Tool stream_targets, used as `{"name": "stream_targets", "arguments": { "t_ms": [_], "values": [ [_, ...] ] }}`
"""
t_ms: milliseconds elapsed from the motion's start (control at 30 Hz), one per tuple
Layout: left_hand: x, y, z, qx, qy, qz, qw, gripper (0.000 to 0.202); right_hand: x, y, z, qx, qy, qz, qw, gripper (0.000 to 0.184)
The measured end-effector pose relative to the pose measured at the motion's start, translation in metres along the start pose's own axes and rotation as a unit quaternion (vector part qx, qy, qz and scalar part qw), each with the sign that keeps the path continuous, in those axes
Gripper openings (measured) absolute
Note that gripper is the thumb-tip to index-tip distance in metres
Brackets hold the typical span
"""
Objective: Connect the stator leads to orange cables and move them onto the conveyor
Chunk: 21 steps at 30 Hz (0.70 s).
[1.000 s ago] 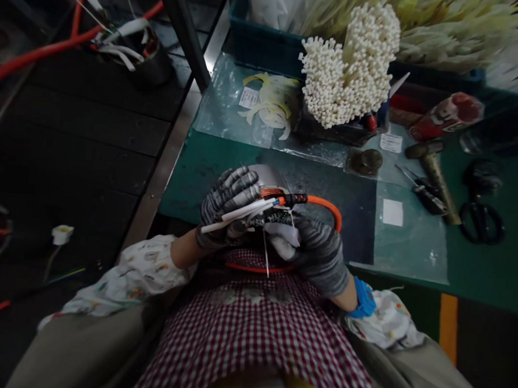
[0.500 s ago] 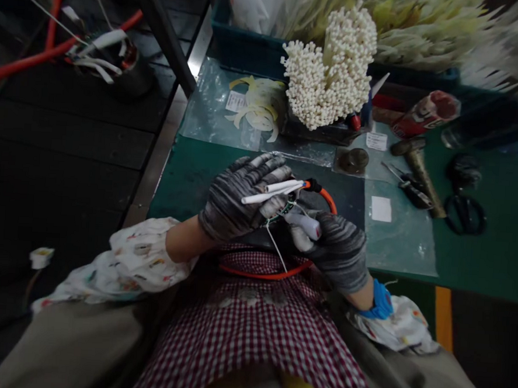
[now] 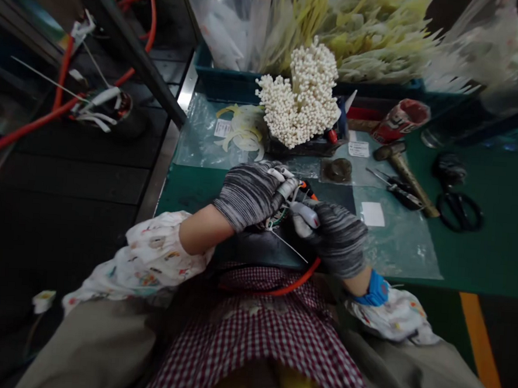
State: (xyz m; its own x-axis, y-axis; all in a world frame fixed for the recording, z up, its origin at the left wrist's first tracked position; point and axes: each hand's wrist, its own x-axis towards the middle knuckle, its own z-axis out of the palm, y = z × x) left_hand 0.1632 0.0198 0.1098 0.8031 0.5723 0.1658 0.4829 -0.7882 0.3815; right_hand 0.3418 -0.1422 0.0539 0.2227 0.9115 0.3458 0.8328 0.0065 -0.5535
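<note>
In the head view, my left hand (image 3: 250,193), in a grey striped knit glove, is closed with its fingers curled round white sleeved wires (image 3: 276,173). My right hand (image 3: 342,237), gloved alike, is closed beside a thick white sleeve (image 3: 305,214) and seems to pinch it. Between the hands lies a dark round workpiece with green wires (image 3: 277,220), mostly hidden by the gloves. A thin white cord (image 3: 288,244) trails from it toward me. An orange cable (image 3: 297,285) loops past my right hand and over the checked apron (image 3: 250,334).
Behind the hands stands a bundle of white sleeves (image 3: 299,103). To the right lie a hammer (image 3: 411,177), a screwdriver (image 3: 402,194), scissors (image 3: 460,212) and a red can (image 3: 401,121). On the left, another wired workpiece (image 3: 127,116) sits beyond a dark post (image 3: 127,45).
My left hand's fingers have curled over the white sleeved wires, which stuck out across the flat glove before. My right hand stays beside the thick sleeve. The view has shifted slightly.
</note>
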Motion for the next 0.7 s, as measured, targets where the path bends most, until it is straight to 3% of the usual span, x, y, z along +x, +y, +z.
{"name": "stream_targets", "arguments": {
  "t_ms": [200, 267, 400, 533, 600, 700],
  "values": [
    [0.017, 0.014, -0.015, 0.040, -0.075, -0.059, 0.995, 0.047, -0.002, -0.002, -0.002, 0.069, 0.005, 0.031, 0.997, 0.024],
    [0.016, 0.017, -0.019, 0.036, -0.085, -0.086, 0.992, 0.049, -0.007, -0.002, -0.007, 0.112, 0.022, 0.069, 0.991, 0.024],
    [0.003, 0.006, -0.012, -0.018, -0.027, -0.129, 0.991, 0.055, -0.008, 0.011, -0.021, 0.216, 0.069, 0.194, 0.954, 0.029],
    [-0.024, -0.011, 0.001, -0.123, 0.080, -0.073, 0.986, 0.039, 0.028, 0.049, -0.023, 0.248, 0.122, 0.190, 0.942, 0.034],
    [-0.040, -0.017, 0.001, -0.119, 0.087, -0.035, 0.988, 0.036, 0.055, 0.076, -0.013, 0.233, 0.157, 0.163, 0.946, 0.038],
    [-0.068, -0.021, 0.002, -0.052, 0.053, -0.029, 0.997, 0.053, 0.087, 0.109, 0.010, 0.214, 0.186, 0.170, 0.944, 0.049]
  ]
}}
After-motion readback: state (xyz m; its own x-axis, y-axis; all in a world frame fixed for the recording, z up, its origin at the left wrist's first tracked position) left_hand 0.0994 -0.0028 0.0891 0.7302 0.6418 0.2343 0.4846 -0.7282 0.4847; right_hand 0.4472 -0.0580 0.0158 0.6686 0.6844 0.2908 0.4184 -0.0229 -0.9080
